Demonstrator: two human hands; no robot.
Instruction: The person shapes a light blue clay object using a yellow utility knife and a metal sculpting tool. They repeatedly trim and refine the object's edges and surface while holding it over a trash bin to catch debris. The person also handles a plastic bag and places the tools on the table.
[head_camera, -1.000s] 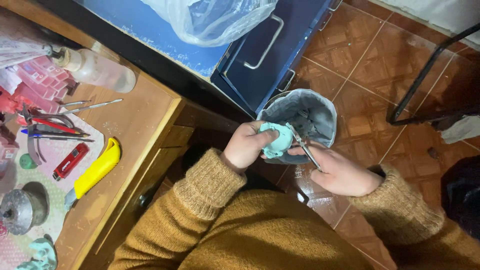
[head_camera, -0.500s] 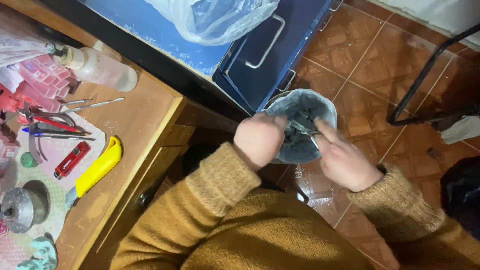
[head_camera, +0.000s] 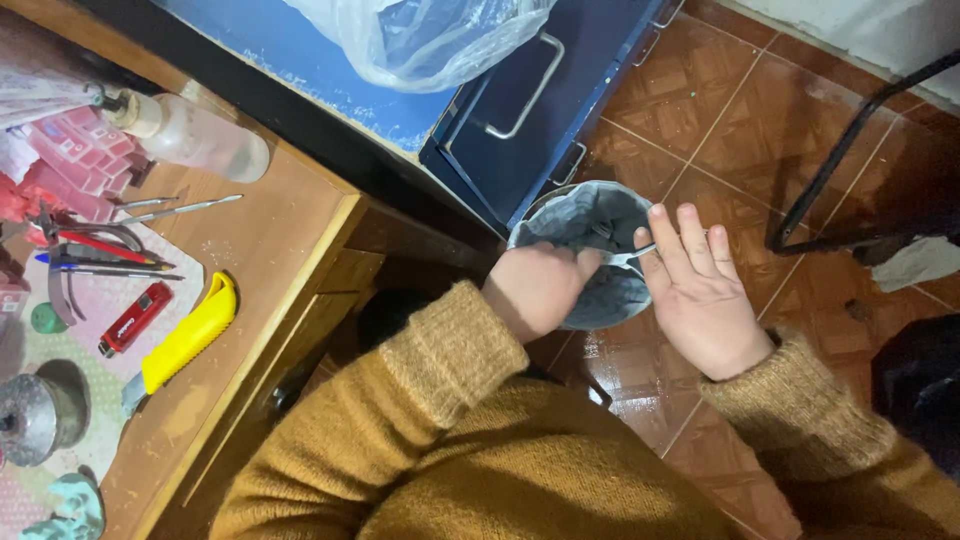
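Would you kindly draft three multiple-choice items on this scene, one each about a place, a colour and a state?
1. Where is the grey bin?
A. on the tiled floor by the blue cabinet
B. on the desk
C. on a chair

2. What colour is the utility knife on the desk?
A. red
B. yellow
C. green

3. How is the right hand?
A. clenched in a fist
B. out of view
C. fingers spread, by a thin metal tool

Answers:
1 A, it stands on the floor tiles beside the cabinet.
2 B, its body is yellow.
3 C, the fingers are extended beside the metal tool, while the left hand is curled over the bin.
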